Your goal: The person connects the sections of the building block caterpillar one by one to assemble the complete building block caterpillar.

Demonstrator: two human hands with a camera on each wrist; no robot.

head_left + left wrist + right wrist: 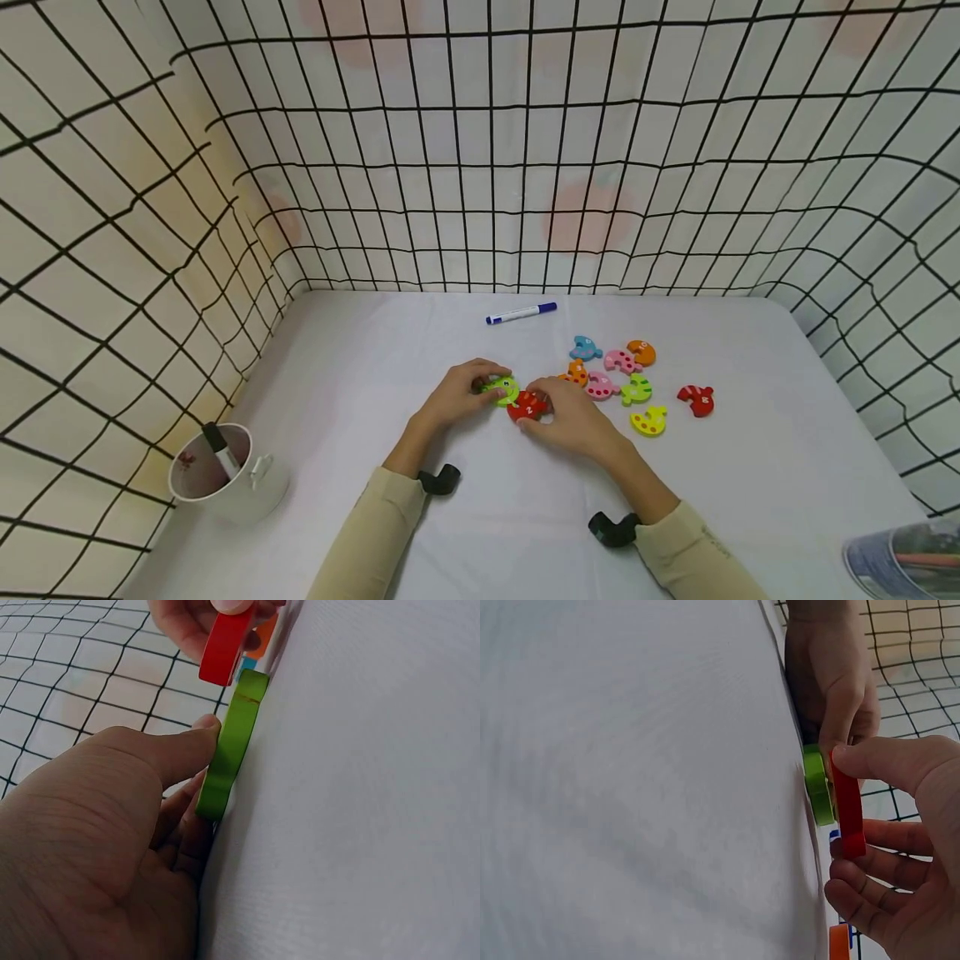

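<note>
Khaki sleeves (375, 521) lie nearest, over a white cloth (322, 375). The right hand (573, 416) pinches a red piece (527, 407) by its edge, slightly raised; just left and a little farther, the left hand (459, 392) grips a green piece (508, 389) low against the cloth. If the red came down out of line, its edge could knock the green askew, and the right hand might nudge the scattered pieces (636, 389) to its right. A "2" reads clearly on the red; marks on the others look too small to trust. Farther lies a marker (521, 314), no brand legible, before black mesh (492, 167).
</note>
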